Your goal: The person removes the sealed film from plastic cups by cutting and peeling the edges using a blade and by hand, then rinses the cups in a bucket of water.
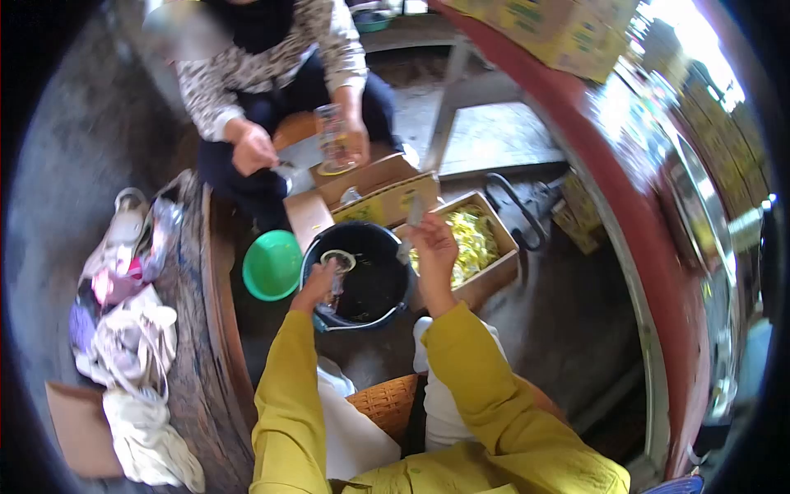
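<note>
1. Glass (336, 285), clear and tilted, is in the left hand (316, 288), over the left part of the dark bucket (406, 288). I see those fingers curled round its side; how firmly they press, I cannot tell.
2. On my feed the right hand (438, 249) is raised, right of the bucket and at the left edge of the open box (492, 276). Its thumb and fingertips pinch a small pale strip (415, 211), which points up and away; I cannot make out any print on it.
3. That box holds a loose heap of yellow and white pieces (471, 239), just right of the right hand.
4. The bucket stands near the middle of my view, its inside too dark for me to read well. The green basin (265, 262) is just left of it.
5. Beyond the bucket, I have a carton (399, 201) with its flaps open.
6. At the far side sits another person, in a patterned top (210, 99). Their hand on the right in my view holds a printed glass (332, 136) upright above the carton; their other hand is near a pale item that I cannot identify.
7. At left I see a wooden bench (202, 354), with bags (136, 337) and a white cloth (152, 440) beside it.
8. Yellow sleeves (292, 395) cover both of the near arms.
</note>
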